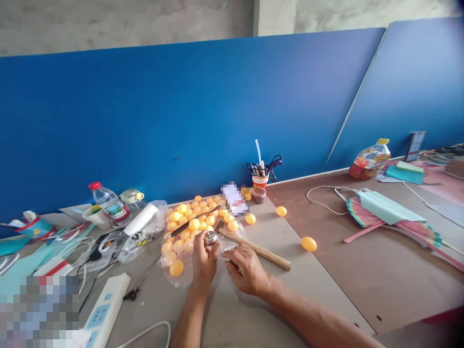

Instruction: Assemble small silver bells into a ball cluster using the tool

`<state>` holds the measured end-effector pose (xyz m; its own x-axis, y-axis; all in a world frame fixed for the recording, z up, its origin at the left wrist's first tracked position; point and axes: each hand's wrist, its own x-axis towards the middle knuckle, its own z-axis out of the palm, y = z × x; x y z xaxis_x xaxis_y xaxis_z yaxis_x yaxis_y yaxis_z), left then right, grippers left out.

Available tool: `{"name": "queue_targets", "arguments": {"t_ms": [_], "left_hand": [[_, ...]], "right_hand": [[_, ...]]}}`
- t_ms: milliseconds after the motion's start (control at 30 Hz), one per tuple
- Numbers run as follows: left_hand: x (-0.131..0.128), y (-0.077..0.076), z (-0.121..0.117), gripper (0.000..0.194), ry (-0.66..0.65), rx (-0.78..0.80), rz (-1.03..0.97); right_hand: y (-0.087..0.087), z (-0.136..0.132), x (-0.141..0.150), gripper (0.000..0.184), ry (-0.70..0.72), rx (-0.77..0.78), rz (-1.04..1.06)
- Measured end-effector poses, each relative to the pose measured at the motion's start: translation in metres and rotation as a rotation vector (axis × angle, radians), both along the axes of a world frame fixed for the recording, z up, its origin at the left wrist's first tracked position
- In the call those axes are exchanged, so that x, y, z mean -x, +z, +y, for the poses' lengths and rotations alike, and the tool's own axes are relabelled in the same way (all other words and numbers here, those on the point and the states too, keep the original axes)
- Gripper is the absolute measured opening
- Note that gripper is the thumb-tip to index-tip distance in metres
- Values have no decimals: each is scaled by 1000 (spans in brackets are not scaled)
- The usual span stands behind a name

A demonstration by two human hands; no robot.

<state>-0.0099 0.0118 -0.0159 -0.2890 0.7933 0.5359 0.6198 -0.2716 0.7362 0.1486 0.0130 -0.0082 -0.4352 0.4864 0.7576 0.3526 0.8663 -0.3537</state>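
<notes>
So my left hand (203,261) has a shiny silver ball (211,238) up at its fingertips, thumb on one side and fingers curled round the other. The ball sits at the far end of that hand, with its top poking out clear of my grip.

My right hand (246,268) is just to the right of it, palm down, fingers bent in and pointing toward the ball without reaching it. Can't honestly tell if I'm pinching anything with that one, the fingertips are too hard to make out.

Just past my right hand there's a wooden handle (268,252) lying at a slant, running from beyond my knuckles down to the right, with a dark bit at its far end. Beyond my left hand and off to its left is a big spread of orange balls (194,224) in a clear plastic bag (177,281), and a thin black stick (195,221) lies across the top of them. A few loose orange balls (309,243) are out past my right hand, farther over to the right. The white power strip (105,307) is well off to the left of my left hand, on the near side.
</notes>
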Motion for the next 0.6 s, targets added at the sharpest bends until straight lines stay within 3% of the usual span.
{"name": "queue_targets", "arguments": {"t_ms": [200,367,600], "left_hand": [[3,-3,5,45,-5,-34,-141],[2,-6,7,48,-6,-82,-163],[-1,-9,7,44,-16,-71,-141]], "right_hand": [[-5,-11,9,14,202,133,-344],[-7,-6,10,3,20,215,-447],[-16,-2,17,35,-73,180,-430]]}}
